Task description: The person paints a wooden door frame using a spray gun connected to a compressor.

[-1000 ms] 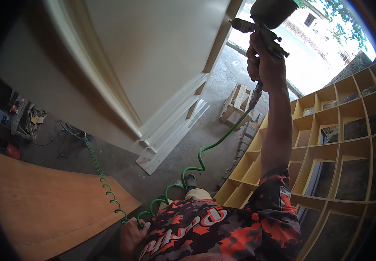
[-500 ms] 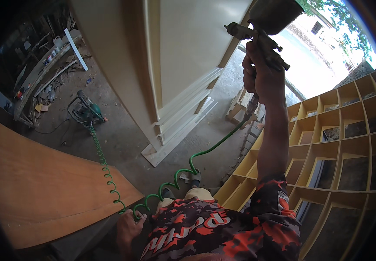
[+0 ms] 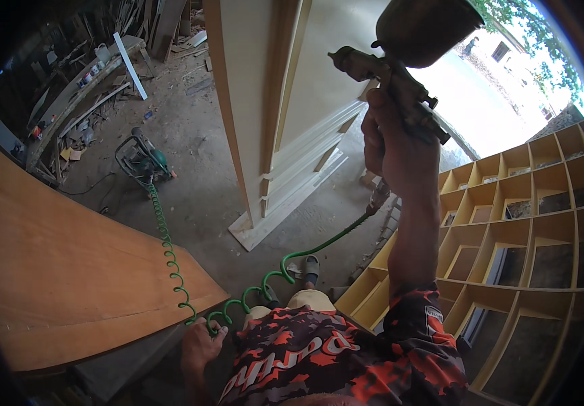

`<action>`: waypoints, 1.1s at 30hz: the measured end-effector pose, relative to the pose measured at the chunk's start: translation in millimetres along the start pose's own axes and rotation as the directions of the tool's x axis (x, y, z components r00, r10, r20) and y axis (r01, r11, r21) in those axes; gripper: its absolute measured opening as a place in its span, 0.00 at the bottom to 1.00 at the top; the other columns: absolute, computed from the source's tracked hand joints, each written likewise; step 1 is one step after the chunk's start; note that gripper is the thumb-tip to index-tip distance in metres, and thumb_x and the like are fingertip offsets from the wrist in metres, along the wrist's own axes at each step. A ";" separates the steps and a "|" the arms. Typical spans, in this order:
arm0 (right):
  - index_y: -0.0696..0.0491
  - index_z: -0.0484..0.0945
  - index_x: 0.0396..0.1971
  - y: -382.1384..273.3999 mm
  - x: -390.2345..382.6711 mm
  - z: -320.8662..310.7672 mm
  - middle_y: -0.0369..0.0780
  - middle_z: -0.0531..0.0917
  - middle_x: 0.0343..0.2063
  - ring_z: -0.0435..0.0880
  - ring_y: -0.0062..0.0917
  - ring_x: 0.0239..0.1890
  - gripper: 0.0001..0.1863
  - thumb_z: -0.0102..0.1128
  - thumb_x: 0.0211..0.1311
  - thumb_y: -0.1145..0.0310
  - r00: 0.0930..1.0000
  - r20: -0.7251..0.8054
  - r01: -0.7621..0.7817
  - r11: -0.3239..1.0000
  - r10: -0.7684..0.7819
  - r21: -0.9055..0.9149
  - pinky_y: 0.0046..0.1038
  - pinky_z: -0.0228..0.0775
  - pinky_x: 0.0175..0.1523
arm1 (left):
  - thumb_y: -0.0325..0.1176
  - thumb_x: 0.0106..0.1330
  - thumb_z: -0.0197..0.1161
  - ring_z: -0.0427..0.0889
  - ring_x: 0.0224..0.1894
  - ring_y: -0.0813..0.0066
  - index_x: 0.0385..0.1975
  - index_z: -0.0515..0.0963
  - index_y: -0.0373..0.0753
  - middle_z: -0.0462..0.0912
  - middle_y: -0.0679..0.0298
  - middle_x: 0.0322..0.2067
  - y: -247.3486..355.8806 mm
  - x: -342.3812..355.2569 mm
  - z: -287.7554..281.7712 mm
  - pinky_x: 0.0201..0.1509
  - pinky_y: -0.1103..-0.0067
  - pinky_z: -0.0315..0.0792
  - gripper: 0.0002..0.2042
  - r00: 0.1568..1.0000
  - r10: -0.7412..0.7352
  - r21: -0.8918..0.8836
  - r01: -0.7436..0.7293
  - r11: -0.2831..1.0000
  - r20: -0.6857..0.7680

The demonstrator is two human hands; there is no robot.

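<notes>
Right hand (image 3: 394, 145) grip closed round spray gun (image 3: 400, 64), raised, nozzle facing cream door panel (image 3: 254, 101) just ahead. Left hand (image 3: 200, 345) grip holds green coiled hose (image 3: 170, 257) low. Panel looks evenly coated; coverage left cannot tell.

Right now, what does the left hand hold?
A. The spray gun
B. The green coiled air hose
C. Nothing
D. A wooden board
B: the left hand is closed around the green coiled air hose low beside the body, while the right hand holds the spray gun up high.
</notes>
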State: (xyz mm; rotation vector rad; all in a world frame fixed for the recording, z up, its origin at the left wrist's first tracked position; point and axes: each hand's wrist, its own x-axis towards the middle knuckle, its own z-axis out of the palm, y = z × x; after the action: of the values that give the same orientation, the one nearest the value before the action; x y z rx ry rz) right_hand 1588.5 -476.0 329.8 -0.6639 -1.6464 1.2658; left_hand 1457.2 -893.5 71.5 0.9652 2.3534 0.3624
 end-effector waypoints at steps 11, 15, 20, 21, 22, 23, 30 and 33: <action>0.60 0.83 0.53 -27.0 -44.6 38.0 0.32 0.80 0.21 0.79 0.13 0.22 0.13 0.65 0.74 0.71 0.904 0.420 0.103 0.994 -0.075 -0.043 0.22 0.68 0.26 | 0.44 0.65 0.73 0.84 0.42 0.45 0.31 0.84 0.37 0.81 0.49 0.36 -31.4 1.6 3.8 0.47 0.56 0.76 0.15 0.998 -0.049 -0.030 0.050 0.998 0.031; 0.61 0.83 0.46 -8.9 -52.6 56.3 0.36 0.81 0.23 0.80 0.15 0.25 0.10 0.67 0.71 0.72 0.878 0.379 0.241 0.954 -0.292 0.177 0.24 0.72 0.30 | 0.44 0.62 0.74 0.88 0.42 0.47 0.33 0.87 0.40 0.88 0.50 0.36 -43.5 6.9 10.9 0.46 0.60 0.79 0.13 1.000 -0.015 -0.019 0.015 1.000 0.018; 0.60 0.83 0.44 -7.2 -56.2 44.4 0.36 0.81 0.21 0.79 0.14 0.24 0.09 0.68 0.72 0.70 0.879 0.291 0.408 0.912 -0.379 -0.047 0.25 0.70 0.28 | 0.45 0.65 0.72 0.84 0.43 0.46 0.32 0.84 0.39 0.82 0.50 0.37 -33.4 10.0 6.4 0.48 0.56 0.75 0.14 0.996 -0.029 0.004 0.029 1.000 0.083; 0.60 0.83 0.44 -6.3 -52.9 42.9 0.35 0.80 0.20 0.79 0.13 0.23 0.09 0.68 0.73 0.69 0.876 0.255 0.447 0.888 -0.409 -0.113 0.25 0.70 0.27 | 0.45 0.65 0.72 0.84 0.43 0.46 0.32 0.84 0.39 0.82 0.50 0.37 -31.6 11.4 7.2 0.48 0.56 0.75 0.14 0.996 -0.035 -0.001 0.035 0.999 0.087; 0.59 0.84 0.45 -1.3 -50.9 36.4 0.33 0.80 0.20 0.77 0.12 0.22 0.09 0.67 0.73 0.69 0.910 0.238 0.371 0.922 -0.339 -0.106 0.24 0.68 0.26 | 0.45 0.65 0.72 0.84 0.43 0.46 0.32 0.84 0.39 0.81 0.50 0.36 -29.5 13.1 7.7 0.48 0.56 0.75 0.14 0.996 -0.023 0.003 0.023 1.000 0.081; 0.59 0.85 0.46 4.0 -49.0 30.5 0.32 0.80 0.20 0.76 0.11 0.21 0.09 0.66 0.74 0.69 0.939 0.218 0.292 0.952 -0.266 -0.096 0.23 0.67 0.26 | 0.45 0.65 0.72 0.84 0.42 0.46 0.32 0.84 0.39 0.81 0.50 0.35 -28.3 13.3 9.1 0.48 0.56 0.75 0.15 0.997 -0.012 0.007 0.011 1.000 0.074; 0.51 0.76 0.30 36.3 -0.1 -6.8 0.30 0.71 0.14 0.63 0.12 0.09 0.14 0.62 0.78 0.63 0.993 0.018 0.121 0.993 -0.121 -0.001 0.21 0.49 0.14 | 0.43 0.63 0.74 0.85 0.39 0.45 0.31 0.85 0.37 0.85 0.48 0.34 7.8 22.0 10.9 0.43 0.57 0.76 0.14 0.999 0.046 -0.061 -0.045 0.997 0.012; 0.51 0.74 0.27 43.6 24.0 -24.4 0.30 0.70 0.13 0.62 0.13 0.09 0.17 0.61 0.79 0.60 0.995 -0.024 0.093 0.996 -0.093 -0.019 0.22 0.48 0.15 | 0.43 0.63 0.75 0.84 0.39 0.44 0.31 0.85 0.36 0.83 0.48 0.34 27.7 26.4 15.0 0.42 0.56 0.74 0.15 0.997 0.075 -0.116 -0.076 0.990 -0.014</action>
State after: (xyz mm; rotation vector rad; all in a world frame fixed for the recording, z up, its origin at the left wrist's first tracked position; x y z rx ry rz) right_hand 1595.2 -431.0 298.1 -0.6047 -1.6507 1.1729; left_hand 1466.2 -854.7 61.1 1.0008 2.2808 0.5289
